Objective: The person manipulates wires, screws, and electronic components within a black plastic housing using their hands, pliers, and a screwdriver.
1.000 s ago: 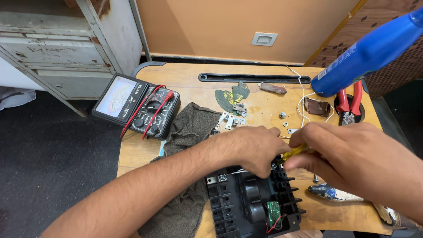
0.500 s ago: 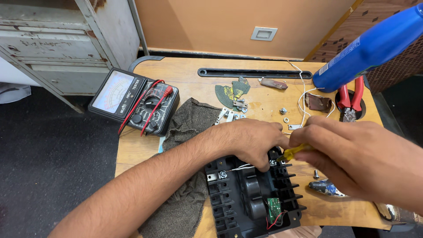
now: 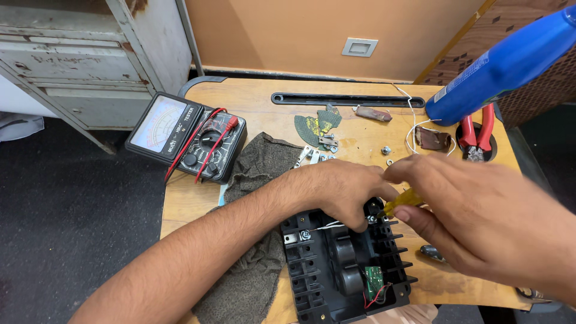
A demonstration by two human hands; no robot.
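Black plastic housing (image 3: 342, 270): ribbed, open side up, lying at the near edge of the wooden table (image 3: 252, 96), partly on a grey-brown cloth (image 3: 258, 180) that seems to cushion it and keep it from sliding. Inside: dark round parts and a small green circuit board (image 3: 374, 281) with red leads.

Left hand (image 3: 336, 192): palm down over the housing's far edge, fingers curled together and pressed on the rim, apparently to steady the part; a thin white wire (image 3: 324, 227) runs out from under it.

Right hand (image 3: 480, 210): thumb and forefinger pinched shut on a yellow-handled tool (image 3: 403, 200), likely a small screwdriver, though the tip is hidden behind the left fingers. It is angled down toward the housing's upper right corner.

Analogue multimeter (image 3: 186, 135): black case, pale dial face, red probe leads draped over it; set at the far left, within reach but well apart from the work.

Loose screws and nuts (image 3: 327, 144): clustered just beyond the left hand, beside a torn green-and-yellow scrap (image 3: 315, 125).

Red-handled pliers (image 3: 477, 135): far right, standing in a round hole in the table.

Blue bottle (image 3: 504, 66): cylindrical, with a pale label strip, jutting in from the upper right.

Wall plate (image 3: 360, 47): pale rectangle on the tan wall
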